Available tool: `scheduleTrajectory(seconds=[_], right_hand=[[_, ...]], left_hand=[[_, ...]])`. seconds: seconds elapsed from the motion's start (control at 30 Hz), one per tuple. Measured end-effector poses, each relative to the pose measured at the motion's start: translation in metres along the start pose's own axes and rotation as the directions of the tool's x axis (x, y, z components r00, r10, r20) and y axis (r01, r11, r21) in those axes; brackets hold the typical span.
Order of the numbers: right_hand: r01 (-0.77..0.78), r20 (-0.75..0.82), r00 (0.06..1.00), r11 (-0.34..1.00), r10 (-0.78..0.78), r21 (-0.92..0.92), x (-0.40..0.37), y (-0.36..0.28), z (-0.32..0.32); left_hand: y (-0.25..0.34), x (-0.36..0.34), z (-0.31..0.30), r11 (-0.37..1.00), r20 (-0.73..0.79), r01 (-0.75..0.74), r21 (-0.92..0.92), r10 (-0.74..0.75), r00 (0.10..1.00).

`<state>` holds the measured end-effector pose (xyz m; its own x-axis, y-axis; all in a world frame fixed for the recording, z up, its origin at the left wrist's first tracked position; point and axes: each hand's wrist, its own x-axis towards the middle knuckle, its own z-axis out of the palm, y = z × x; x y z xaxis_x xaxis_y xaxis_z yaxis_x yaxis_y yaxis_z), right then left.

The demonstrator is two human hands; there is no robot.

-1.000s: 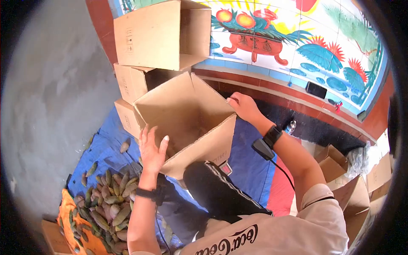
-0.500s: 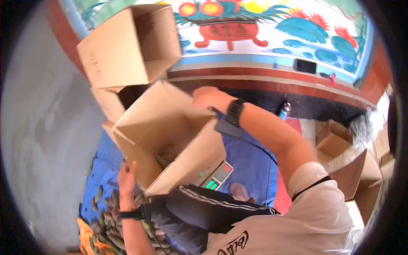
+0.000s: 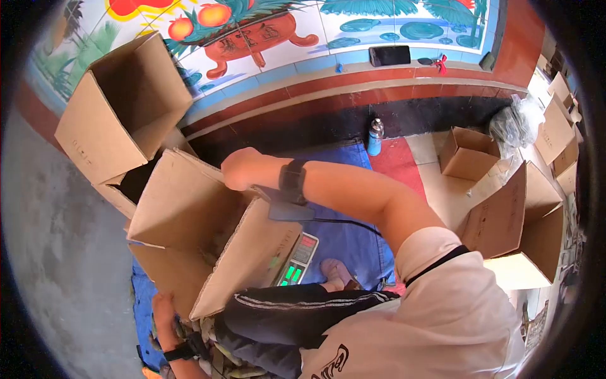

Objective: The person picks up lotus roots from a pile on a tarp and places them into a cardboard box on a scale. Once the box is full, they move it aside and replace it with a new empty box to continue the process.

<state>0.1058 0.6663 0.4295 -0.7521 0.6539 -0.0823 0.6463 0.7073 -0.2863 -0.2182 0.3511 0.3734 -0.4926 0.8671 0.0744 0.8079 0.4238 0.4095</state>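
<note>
A tall open cardboard box [image 3: 246, 259] stands in front of me, tilted, over a digital scale [image 3: 305, 249] with green lit digits. My right hand [image 3: 243, 169] is closed over the box's far rim, its fingertips hidden. At the near left lower edge, my left hand [image 3: 165, 308] grips the box, with its fingers partly out of sight. Inside the box it is shadowed, and I cannot make out the contents clearly. Brownish-green, elongated produce [image 3: 226, 357] lies on the floor by my left wrist.
Two more boxes [image 3: 104, 129] are stacked at the left against the tiled wall. A blue tarp [image 3: 344, 234] covers the floor. A bottle [image 3: 375, 138] stands by the wall, and a phone-like black object [image 3: 389, 56] rests on the ledge. More boxes [image 3: 468, 155] are at right.
My view has swung to the right, so the scene sits further left. Both hands stay on the box, and less of the produce on the floor shows.
</note>
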Motion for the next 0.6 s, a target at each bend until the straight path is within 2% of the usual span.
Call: scheduleTrajectory(seconds=[0.03, 0.07, 0.1, 0.13, 0.17, 0.2, 0.23, 0.27, 0.3, 0.33, 0.37, 0.43, 0.47, 0.5, 0.53, 0.6], right_hand=[[0.037, -0.043, 0.998, 0.999, -0.037, 0.003, -0.012, 0.005, 0.0], [0.035, -0.039, 0.999, 0.999, -0.035, 0.006, -0.024, 0.009, 0.0], [0.013, -0.058, 0.998, 0.999, -0.011, 0.034, -0.039, 0.013, -0.001], [-0.007, -0.073, 0.997, 0.998, 0.012, 0.061, -0.052, 0.018, 0.001], [-0.005, -0.095, 0.995, 0.994, 0.015, 0.107, -0.059, 0.028, 0.008], [-0.006, -0.09, 0.996, 0.994, 0.016, 0.105, -0.073, 0.033, 0.008], [-0.036, -0.111, 0.993, 0.99, 0.051, 0.135, -0.09, 0.036, 0.006], [-0.069, -0.131, 0.987, 0.984, 0.091, 0.167, -0.106, 0.04, 0.004], [-0.077, -0.126, 0.987, 0.983, 0.099, 0.166, -0.119, 0.045, 0.003], [-0.104, -0.151, 0.98, 0.978, 0.132, 0.182, -0.13, 0.051, 0.001], [-0.13, -0.175, 0.971, 0.972, 0.165, 0.197, -0.141, 0.057, 0.0], [-0.151, -0.176, 0.968, 0.974, 0.181, 0.171, -0.163, 0.074, 0.001], [-0.161, -0.182, 0.966, 0.976, 0.186, 0.146, -0.174, 0.082, 0.002], [-0.167, -0.177, 0.966, 0.976, 0.191, 0.143, -0.188, 0.089, 0.003], [-0.226, -0.19, 0.947, 0.959, 0.258, 0.173, -0.203, 0.095, 0.001], [-0.295, -0.2, 0.921, 0.934, 0.334, 0.201, -0.236, 0.107, -0.006]], left_hand=[[0.014, -0.005, -0.003, 0.971, -0.025, 0.157, -0.181, -0.165, 0.986], [0.023, -0.005, -0.008, 0.971, -0.021, 0.159, -0.179, -0.165, 0.986], [0.03, -0.006, -0.012, 0.999, -0.004, 0.005, 0.033, -0.005, 1.0], [0.032, -0.008, -0.013, 0.96, 0.048, -0.153, 0.236, 0.146, 0.988], [0.026, -0.004, -0.011, 0.961, 0.054, -0.149, 0.234, 0.14, 0.989], [0.015, 0.005, -0.008, 0.89, -0.027, -0.293, 0.35, 0.323, 0.946], [0.027, 0.007, -0.008, 0.782, -0.083, -0.409, 0.471, 0.501, 0.862], [0.04, 0.004, -0.011, 0.782, -0.078, -0.413, 0.467, 0.502, 0.861], [0.091, -0.005, -0.023, 0.926, -0.068, -0.301, 0.226, 0.323, 0.944], [0.124, -0.007, -0.029, 0.99, -0.006, -0.14, -0.021, 0.14, 0.99], [0.128, -0.001, -0.026, 0.989, 0.002, -0.144, -0.027, 0.144, 0.99], [0.137, 0.011, -0.02, 0.931, -0.05, -0.356, 0.075, 0.36, 0.932], [0.148, 0.015, -0.016, 0.931, -0.043, -0.359, 0.067, 0.362, 0.931], [0.171, 0.017, -0.015, 0.943, 0.015, -0.328, -0.056, 0.329, 0.944], [0.19, 0.02, -0.012, 0.941, 0.075, -0.287, -0.176, 0.304, 0.95], [0.213, 0.029, 0.0, 0.948, 0.138, -0.269, -0.169, 0.293, 0.946]])
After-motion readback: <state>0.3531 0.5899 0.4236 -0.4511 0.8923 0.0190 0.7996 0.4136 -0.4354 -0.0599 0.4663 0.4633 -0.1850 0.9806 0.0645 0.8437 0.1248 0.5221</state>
